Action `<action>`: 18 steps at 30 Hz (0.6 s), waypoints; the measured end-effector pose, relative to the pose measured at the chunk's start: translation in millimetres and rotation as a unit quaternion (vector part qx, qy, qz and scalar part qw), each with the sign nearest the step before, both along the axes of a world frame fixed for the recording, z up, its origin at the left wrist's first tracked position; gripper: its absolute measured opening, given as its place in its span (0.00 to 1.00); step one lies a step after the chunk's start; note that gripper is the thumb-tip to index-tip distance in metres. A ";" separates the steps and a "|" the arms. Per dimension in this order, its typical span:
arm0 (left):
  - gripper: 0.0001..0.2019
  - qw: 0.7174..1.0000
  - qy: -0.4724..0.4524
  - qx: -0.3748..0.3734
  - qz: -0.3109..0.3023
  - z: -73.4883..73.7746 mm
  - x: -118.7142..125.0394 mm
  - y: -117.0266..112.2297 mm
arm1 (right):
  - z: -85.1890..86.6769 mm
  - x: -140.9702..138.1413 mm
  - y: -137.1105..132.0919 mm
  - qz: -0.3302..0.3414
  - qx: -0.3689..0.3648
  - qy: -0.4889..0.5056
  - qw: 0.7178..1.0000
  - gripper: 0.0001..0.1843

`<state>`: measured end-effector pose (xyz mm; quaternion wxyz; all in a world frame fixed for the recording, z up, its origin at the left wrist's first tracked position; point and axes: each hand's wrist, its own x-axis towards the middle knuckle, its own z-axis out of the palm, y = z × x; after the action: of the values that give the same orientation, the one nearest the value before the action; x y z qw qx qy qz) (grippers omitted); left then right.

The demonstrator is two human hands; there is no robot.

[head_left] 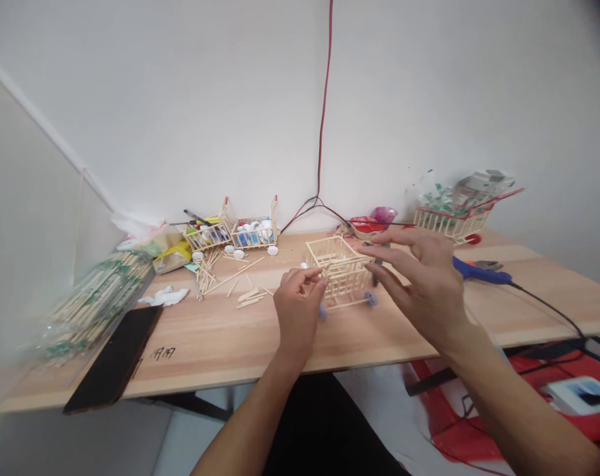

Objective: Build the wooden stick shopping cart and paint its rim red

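Observation:
A small cart built of thin wooden sticks [347, 281], with blue wheels, stands on the table in front of me. My left hand [300, 297] is closed at its near left corner, thumb and fingertips pinched on the stick frame. Whether a loose stick is also between those fingertips cannot be made out. To the right of the cart, my right hand [426, 284] is raised with its fingers spread and nothing visible between them. Its fingertips are close to the cart's upper right side. A blue glue gun [481, 271] with a black cord lies behind that hand.
Loose cut sticks [250, 297] lie left of the cart. Two small stick carts [253, 235] with white wheels stand at the wall, and a red-trimmed cart [451, 221] holds plastic packaging. Bagged sticks [102, 297] and a black board [114, 357] lie at the left. Pliers [488, 265] are at the right.

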<state>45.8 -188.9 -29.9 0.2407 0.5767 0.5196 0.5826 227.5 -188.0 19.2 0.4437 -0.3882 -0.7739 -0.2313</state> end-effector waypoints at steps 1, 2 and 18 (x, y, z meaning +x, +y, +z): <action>0.05 1.000 0.002 0.000 0.000 -0.6 0.4 0.3 | 5.2 -2.1 2.1 0.000 -0.009 -0.024 1.000 0.11; 0.04 1.000 0.004 0.000 -0.001 -1.2 0.9 0.4 | 10.0 -4.0 4.3 -0.001 -0.020 -0.049 0.999 0.11; 0.03 1.000 -0.008 -0.010 0.004 -7.7 5.4 2.1 | 40.4 0.4 14.6 -0.002 -0.074 -0.199 0.977 0.13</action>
<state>51.2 -186.8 -37.7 0.2485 0.5678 0.5257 0.5826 227.9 -173.4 59.6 0.2507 -0.3675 -0.8609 -0.2467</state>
